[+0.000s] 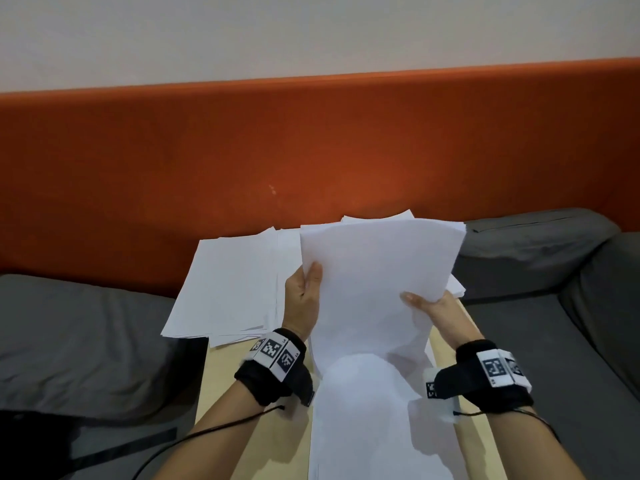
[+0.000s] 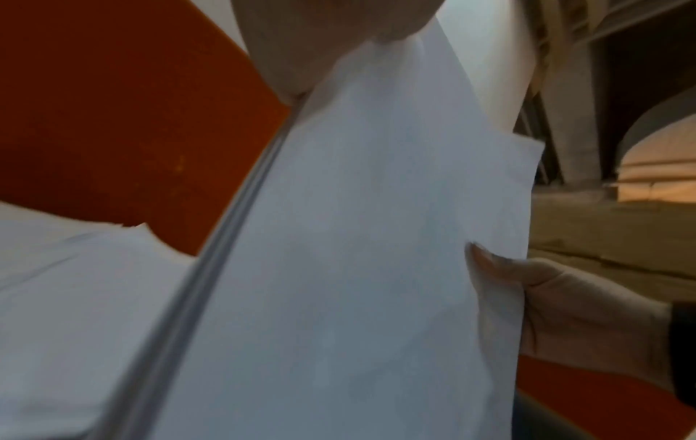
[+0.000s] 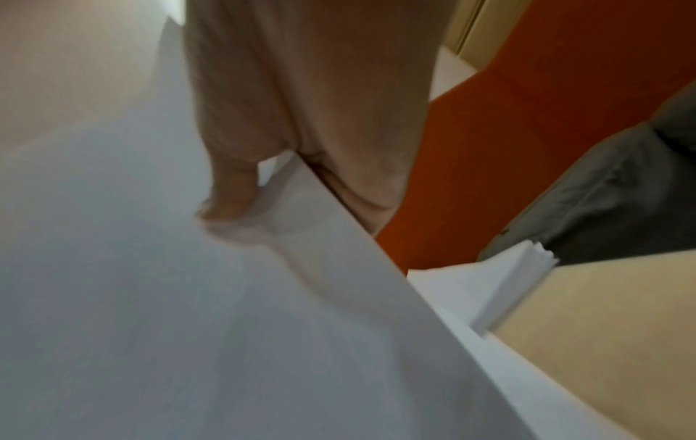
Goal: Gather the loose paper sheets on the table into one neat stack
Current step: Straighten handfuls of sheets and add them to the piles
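A bundle of white paper sheets (image 1: 374, 285) is held tilted up above the table, its lower end drooping toward me. My left hand (image 1: 304, 292) grips its left edge, thumb on top. My right hand (image 1: 436, 313) pinches the right edge, thumb on the front face. The left wrist view shows the bundle (image 2: 357, 253) edge-on with the right hand's thumb (image 2: 501, 268) on it. In the right wrist view the thumb (image 3: 233, 193) presses the sheets (image 3: 188, 297). More loose sheets (image 1: 232, 289) lie spread on the table at the left, and a small pile (image 3: 501, 282) lies under the right side.
The light wooden table (image 1: 225, 382) is narrow, its right part (image 3: 602, 327) bare. Grey sofa cushions (image 1: 79, 341) flank it on both sides, another cushion (image 1: 540, 251) at the right. An orange backrest (image 1: 242, 150) runs behind. A black cable (image 1: 207, 431) trails from my left wrist.
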{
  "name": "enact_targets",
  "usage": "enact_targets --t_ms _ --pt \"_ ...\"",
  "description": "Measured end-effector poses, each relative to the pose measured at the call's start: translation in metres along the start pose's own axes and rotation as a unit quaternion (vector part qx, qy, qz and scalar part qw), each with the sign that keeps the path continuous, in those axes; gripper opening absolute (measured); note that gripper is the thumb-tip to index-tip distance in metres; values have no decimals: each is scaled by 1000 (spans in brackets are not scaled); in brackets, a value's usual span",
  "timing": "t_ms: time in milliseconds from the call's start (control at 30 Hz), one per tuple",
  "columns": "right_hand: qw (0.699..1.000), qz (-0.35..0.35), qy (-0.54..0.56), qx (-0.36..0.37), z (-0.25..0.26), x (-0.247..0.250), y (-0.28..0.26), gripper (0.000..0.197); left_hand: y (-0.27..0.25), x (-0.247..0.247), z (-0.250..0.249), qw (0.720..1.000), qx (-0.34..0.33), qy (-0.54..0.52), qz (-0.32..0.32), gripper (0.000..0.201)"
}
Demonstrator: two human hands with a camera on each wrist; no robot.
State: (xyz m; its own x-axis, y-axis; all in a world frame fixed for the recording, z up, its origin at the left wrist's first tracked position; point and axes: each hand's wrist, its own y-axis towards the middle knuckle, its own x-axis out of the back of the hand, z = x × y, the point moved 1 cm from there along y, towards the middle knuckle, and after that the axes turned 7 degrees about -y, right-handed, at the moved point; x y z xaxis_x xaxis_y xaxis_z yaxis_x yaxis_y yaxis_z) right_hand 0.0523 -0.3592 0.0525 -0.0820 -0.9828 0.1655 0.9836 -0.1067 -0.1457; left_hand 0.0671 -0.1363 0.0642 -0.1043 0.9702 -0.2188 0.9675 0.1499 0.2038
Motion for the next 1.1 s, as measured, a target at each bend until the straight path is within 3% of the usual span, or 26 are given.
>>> enact_targets --t_ms 200,300,367,433,600,1100 --pt "995 -77 -37 -53 -14 13 15 12 -20 21 59 977 181 93 55 35" --pt "991 -72 -52 -97 -30 25 16 11 -22 31 82 931 240 261 86 31" --pt "986 -49 -39 -152 -54 28 13 13 -25 32 93 896 291 310 125 42" --pt "976 -28 -94 -195 -83 28 8 15 -28 30 99 878 318 332 135 47" --pt "960 -14 -163 -228 -128 26 11 33 -26 27 112 836 331 425 105 52" --pt "960 -24 -162 -227 -135 26 14 32 -36 23 112 847 298 433 85 41"
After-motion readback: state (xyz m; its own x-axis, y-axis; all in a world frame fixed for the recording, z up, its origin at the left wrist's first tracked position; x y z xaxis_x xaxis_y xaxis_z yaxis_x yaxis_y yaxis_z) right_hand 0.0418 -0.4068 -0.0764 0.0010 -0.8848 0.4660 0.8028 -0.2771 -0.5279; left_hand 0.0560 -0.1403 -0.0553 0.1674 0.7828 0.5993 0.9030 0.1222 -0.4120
